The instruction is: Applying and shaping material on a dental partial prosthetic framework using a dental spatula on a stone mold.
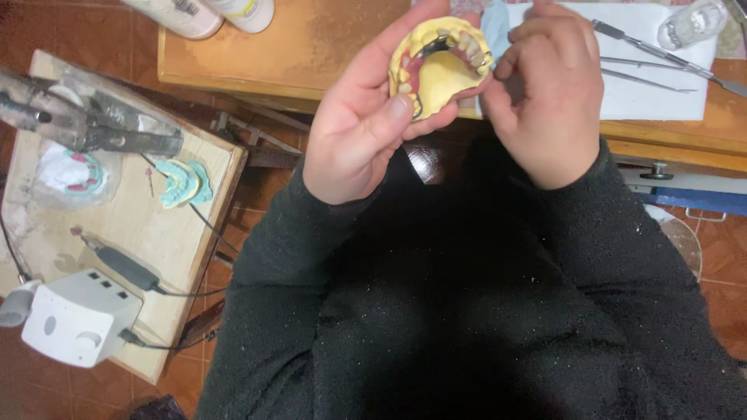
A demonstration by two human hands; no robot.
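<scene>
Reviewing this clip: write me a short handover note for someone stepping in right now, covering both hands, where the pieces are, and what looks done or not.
Left hand: cradles the yellow dental cast from below, thumb on its near edge.
Right hand: fingertips at the cast's right side; whether it holds a small tool cannot be seen.
Cast: held up in front of the wooden bench; it carries a partial denture with teeth and pink wax.
Elsewhere: teal cast and handpiece lie on the side board; metal instruments on the white cloth.
Done: teeth appear set. Left: cannot tell.
</scene>
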